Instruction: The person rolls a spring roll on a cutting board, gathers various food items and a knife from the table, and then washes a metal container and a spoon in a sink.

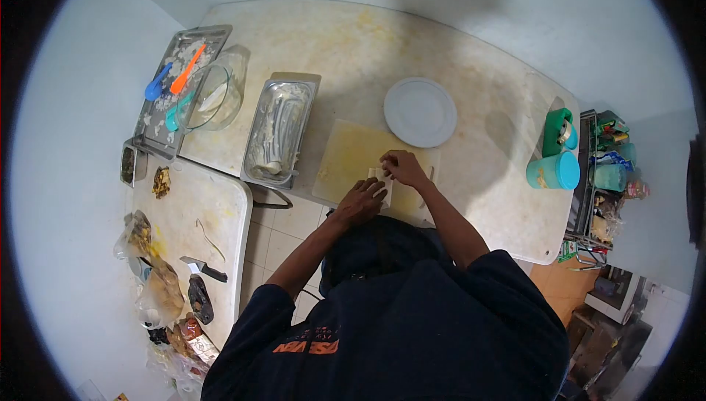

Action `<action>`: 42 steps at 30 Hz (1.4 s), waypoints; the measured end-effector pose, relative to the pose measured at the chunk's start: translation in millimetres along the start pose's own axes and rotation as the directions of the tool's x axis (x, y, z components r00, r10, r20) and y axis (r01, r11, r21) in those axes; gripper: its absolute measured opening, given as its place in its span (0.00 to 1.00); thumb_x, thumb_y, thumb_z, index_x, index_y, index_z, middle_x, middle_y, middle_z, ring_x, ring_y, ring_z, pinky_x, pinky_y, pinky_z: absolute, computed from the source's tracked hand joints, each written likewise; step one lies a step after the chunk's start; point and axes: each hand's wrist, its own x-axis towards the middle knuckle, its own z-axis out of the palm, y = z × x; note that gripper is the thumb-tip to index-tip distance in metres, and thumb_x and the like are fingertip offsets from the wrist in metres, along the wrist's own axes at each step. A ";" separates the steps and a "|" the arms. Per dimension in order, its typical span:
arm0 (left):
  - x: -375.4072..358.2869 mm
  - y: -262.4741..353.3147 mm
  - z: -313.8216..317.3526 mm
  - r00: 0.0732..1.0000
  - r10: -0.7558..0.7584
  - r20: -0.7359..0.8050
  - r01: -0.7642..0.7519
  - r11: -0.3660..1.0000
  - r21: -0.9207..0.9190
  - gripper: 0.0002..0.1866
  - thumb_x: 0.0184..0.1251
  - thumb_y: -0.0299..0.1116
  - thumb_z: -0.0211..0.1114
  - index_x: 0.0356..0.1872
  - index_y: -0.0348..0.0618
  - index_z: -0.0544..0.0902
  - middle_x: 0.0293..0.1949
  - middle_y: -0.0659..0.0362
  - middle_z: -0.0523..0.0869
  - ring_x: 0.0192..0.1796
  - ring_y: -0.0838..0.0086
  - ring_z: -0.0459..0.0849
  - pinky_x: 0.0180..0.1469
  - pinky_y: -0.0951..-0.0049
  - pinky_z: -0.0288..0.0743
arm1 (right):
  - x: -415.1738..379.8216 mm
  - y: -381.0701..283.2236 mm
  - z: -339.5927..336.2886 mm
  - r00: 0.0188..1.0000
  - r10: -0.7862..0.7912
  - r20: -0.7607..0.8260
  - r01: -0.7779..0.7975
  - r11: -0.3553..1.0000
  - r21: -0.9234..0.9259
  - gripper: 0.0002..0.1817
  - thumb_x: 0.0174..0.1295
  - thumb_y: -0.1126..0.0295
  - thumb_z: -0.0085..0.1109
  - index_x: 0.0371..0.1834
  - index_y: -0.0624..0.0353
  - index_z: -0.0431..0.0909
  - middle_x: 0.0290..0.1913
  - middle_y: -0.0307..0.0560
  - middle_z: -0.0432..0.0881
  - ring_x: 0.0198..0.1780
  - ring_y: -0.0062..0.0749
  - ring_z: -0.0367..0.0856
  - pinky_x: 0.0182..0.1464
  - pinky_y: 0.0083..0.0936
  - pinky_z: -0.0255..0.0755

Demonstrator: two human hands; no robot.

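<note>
My left hand (361, 201) rests at the near part of a yellowish cutting board (340, 152), its fingers bent over a pale, flat strip (386, 193). My right hand (404, 168) is just beyond it to the right, fingers curled in at the upper end of the same strip. What lies under the fingertips is too small to make out. A white round plate (421, 112) sits directly behind the board. To the left of the board is a metal pan (279, 130) with creamy residue and a utensil inside.
A glass bowl (213, 99) and a metal tray (160, 110) with spatulas stand at the back left. A knife (205, 269) and bags (163, 291) lie on the left table. At the right are a turquoise-lidded container (554, 171) and a loaded rack (585, 173).
</note>
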 end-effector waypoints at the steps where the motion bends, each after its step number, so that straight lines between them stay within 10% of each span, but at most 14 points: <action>1: 1.0 -0.5 0.1 1.000 0.015 0.003 -0.015 0.999 0.051 0.09 0.57 0.33 0.63 0.36 0.41 0.83 0.48 0.54 0.80 0.57 0.59 0.76 0.57 0.60 0.71 | -1.4 2.8 -3.7 0.998 -0.069 -0.004 0.068 0.993 -0.094 0.09 0.62 0.73 0.58 0.42 0.67 0.81 0.29 0.51 0.85 0.30 0.31 0.85 0.36 0.28 0.79; 6: 1.8 -10.3 5.0 0.997 -0.029 0.075 0.028 1.000 0.009 0.13 0.58 0.34 0.63 0.43 0.39 0.82 0.52 0.52 0.79 0.58 0.57 0.75 0.59 0.57 0.69 | -14.3 27.6 -10.7 0.920 -0.391 0.023 0.364 0.834 -0.414 0.11 0.61 0.71 0.59 0.43 0.66 0.81 0.32 0.54 0.83 0.34 0.38 0.83 0.40 0.32 0.77; 14: 41.6 -40.7 2.8 0.906 -0.402 0.132 0.412 0.909 -0.065 0.18 0.56 0.34 0.70 0.47 0.38 0.79 0.50 0.48 0.76 0.54 0.52 0.76 0.54 0.57 0.76 | -14.4 28.8 -0.8 0.967 -0.234 -0.103 0.162 0.873 -0.460 0.16 0.51 0.67 0.69 0.40 0.65 0.81 0.33 0.56 0.83 0.37 0.47 0.83 0.44 0.37 0.76; 23: 52.2 -54.5 15.4 0.857 -0.335 0.392 0.381 0.923 -0.045 0.27 0.52 0.34 0.74 0.54 0.38 0.76 0.51 0.48 0.75 0.57 0.52 0.74 0.59 0.56 0.71 | -9.8 25.5 7.3 0.995 -0.094 -0.025 0.071 0.883 -0.463 0.23 0.42 0.67 0.76 0.42 0.63 0.79 0.41 0.56 0.83 0.46 0.51 0.80 0.50 0.41 0.75; 42: 44.9 -80.4 34.0 0.891 -0.322 0.320 0.406 0.879 -0.249 0.16 0.42 0.31 0.78 0.34 0.38 0.84 0.36 0.48 0.86 0.42 0.55 0.84 0.47 0.59 0.77 | -0.2 20.9 -5.1 0.984 -0.011 0.180 0.088 0.901 -0.424 0.19 0.47 0.63 0.74 0.40 0.61 0.84 0.39 0.54 0.86 0.42 0.47 0.85 0.48 0.37 0.78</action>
